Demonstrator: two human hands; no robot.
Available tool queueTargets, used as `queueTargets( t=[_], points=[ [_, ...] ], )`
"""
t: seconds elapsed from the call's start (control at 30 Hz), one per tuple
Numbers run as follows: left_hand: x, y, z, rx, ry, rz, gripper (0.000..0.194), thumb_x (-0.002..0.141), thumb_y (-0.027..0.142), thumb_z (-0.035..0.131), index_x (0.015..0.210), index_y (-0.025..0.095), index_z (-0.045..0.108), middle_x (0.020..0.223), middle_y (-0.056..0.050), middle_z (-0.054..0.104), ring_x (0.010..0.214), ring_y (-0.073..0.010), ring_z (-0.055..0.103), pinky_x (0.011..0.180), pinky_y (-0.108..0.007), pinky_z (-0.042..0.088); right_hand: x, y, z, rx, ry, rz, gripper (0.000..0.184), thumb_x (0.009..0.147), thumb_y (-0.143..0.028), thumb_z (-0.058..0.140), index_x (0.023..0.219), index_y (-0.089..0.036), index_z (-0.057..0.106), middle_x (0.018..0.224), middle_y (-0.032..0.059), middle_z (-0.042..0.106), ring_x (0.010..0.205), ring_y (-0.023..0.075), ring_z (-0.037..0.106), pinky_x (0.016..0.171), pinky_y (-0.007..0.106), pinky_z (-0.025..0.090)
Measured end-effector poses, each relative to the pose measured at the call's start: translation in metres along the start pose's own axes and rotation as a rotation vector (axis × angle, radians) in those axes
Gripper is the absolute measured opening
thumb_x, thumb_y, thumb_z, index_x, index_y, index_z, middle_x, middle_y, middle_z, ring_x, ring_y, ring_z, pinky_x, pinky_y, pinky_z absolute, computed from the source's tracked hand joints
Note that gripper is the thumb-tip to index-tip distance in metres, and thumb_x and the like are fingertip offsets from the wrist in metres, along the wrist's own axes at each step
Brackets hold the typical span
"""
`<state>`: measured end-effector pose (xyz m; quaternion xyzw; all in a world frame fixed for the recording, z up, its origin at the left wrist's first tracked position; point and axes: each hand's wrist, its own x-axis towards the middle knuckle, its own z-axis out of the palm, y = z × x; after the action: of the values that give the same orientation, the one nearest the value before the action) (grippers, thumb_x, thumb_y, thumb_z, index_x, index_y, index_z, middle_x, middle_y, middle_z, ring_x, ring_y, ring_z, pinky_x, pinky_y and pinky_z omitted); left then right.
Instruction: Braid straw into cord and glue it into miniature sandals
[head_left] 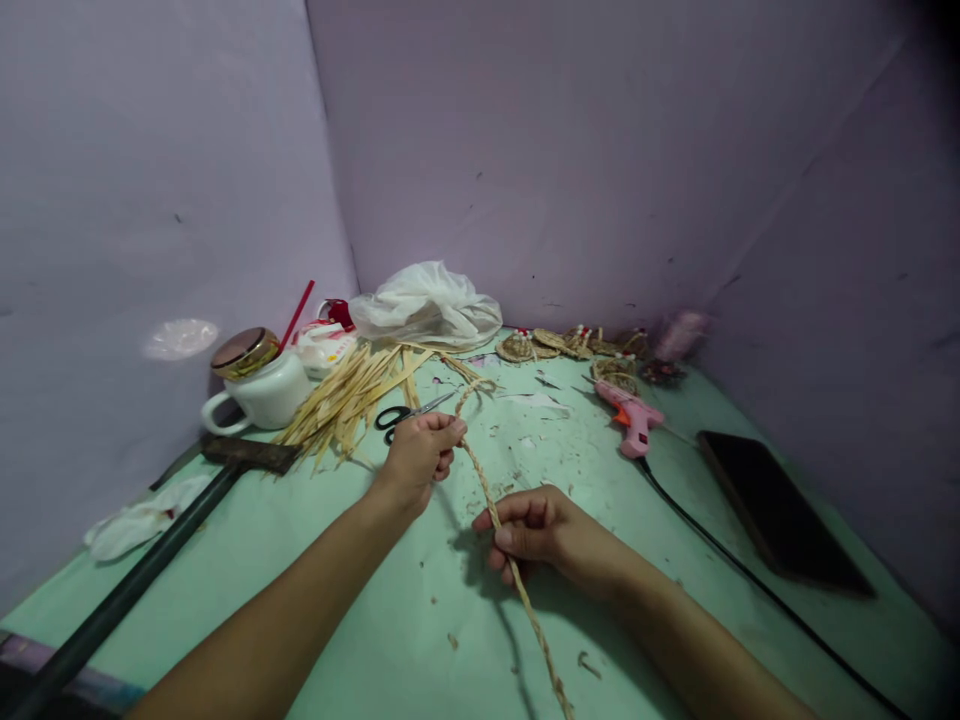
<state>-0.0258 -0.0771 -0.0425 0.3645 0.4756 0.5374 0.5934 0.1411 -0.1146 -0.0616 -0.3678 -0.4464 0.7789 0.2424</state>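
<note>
I faced lilac walls (pixel 585 150) with a corner (pixel 328 130) at eleven o'clock, dim light over my green tabletop (pixel 375 640) at six.

i find one cord (pixel 484 485), straw-coloured, slender, of twisted or plaited fibre with a coarse, ridged surface and small stray ends along its lower stretch. it runs slantwise above the pale green tabletop (pixel 382 640), its far end bent over in a small curl with loose strands, its near part leaving view at the bottom edge. i have it pinched just below the curl between thumb and finger of my left hand (pixel 420 462) and lower down in my right hand (pixel 541 535), the length between them nearly straight.
</note>
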Motion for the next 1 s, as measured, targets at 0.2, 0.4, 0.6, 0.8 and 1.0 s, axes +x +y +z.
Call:
queueTargets(
  t=[0.2, 0.4, 0.6, 0.8, 1.0],
  points=[
    [-0.002, -0.001, 0.002, 0.019, 0.032, -0.009, 0.020, 0.058, 0.025, 0.067, 0.057, 0.014, 0.050, 0.043, 0.007, 0.043, 0.032, -0.0019, 0.030, 0.032, -0.016, 0.015, -0.001, -0.001, 0.001, -0.053, 0.016, -0.017, 0.039, 0.056, -0.040, 0.078, 0.078, -0.011, 0.069, 0.056, 0.0021, 0.064, 0.046, 0.0085, 0.057, 0.048, 0.021, 0.041],
    [-0.003, -0.002, 0.004, 0.023, 0.036, 0.000, 0.023, 0.059, 0.025, 0.067, 0.055, 0.014, 0.047, 0.044, 0.005, 0.047, 0.031, -0.0011, 0.030, 0.032, -0.015, 0.015, -0.003, -0.002, 0.002, -0.118, 0.020, -0.042, 0.035, 0.054, -0.041, 0.077, 0.071, -0.011, 0.070, 0.054, 0.0025, 0.063, 0.045, 0.0092, 0.055, 0.050, 0.023, 0.041],
    [-0.005, 0.004, -0.002, 0.069, -0.137, -0.076, 0.031, 0.063, 0.041, 0.066, 0.068, 0.011, 0.059, 0.056, -0.001, 0.057, 0.034, -0.0036, 0.041, 0.031, -0.015, 0.023, 0.002, -0.003, 0.001, -0.046, 0.143, -0.075, 0.036, 0.052, -0.039, 0.078, 0.073, -0.011, 0.069, 0.049, 0.0002, 0.060, 0.040, 0.0078, 0.051, 0.043, 0.021, 0.034],
    [-0.016, 0.000, 0.006, 0.139, -0.302, -0.132, 0.034, 0.061, 0.041, 0.069, 0.066, 0.008, 0.063, 0.055, -0.004, 0.059, 0.037, -0.0060, 0.046, 0.031, -0.015, 0.025, 0.003, -0.004, -0.001, -0.027, 0.136, -0.083, 0.039, 0.050, -0.040, 0.078, 0.074, -0.011, 0.069, 0.048, 0.0006, 0.061, 0.039, 0.0078, 0.050, 0.043, 0.022, 0.035],
    [-0.014, -0.004, 0.009, 0.109, -0.261, -0.104, 0.024, 0.065, 0.035, 0.063, 0.063, 0.011, 0.060, 0.049, 0.001, 0.054, 0.037, -0.0055, 0.045, 0.033, -0.015, 0.026, 0.003, -0.003, 0.001, -0.056, 0.162, -0.093, 0.037, 0.051, -0.039, 0.078, 0.074, -0.012, 0.068, 0.048, 0.0001, 0.061, 0.038, 0.0070, 0.049, 0.042, 0.021, 0.035]
  ],
)
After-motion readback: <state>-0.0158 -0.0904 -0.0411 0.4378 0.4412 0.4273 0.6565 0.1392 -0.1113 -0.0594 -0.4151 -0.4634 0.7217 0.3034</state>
